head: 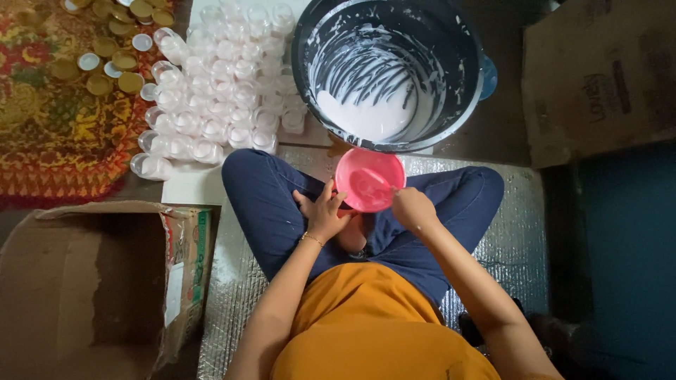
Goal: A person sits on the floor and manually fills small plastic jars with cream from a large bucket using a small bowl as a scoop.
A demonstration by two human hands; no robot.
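Both hands grip one round pink bowl (369, 179) smeared white inside, left hand (322, 211) and right hand (412, 209) fingers curled on its rim.

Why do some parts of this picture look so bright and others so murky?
Head view: light falls brightest on the white cream in the dark tub and on the clear jars, which glint; the foil mat sparkles. The right side and the box interior lie in shadow. The pink bowl and both hands, left and right, are fairly sharp. The edges bend slightly, as with a wide lens.
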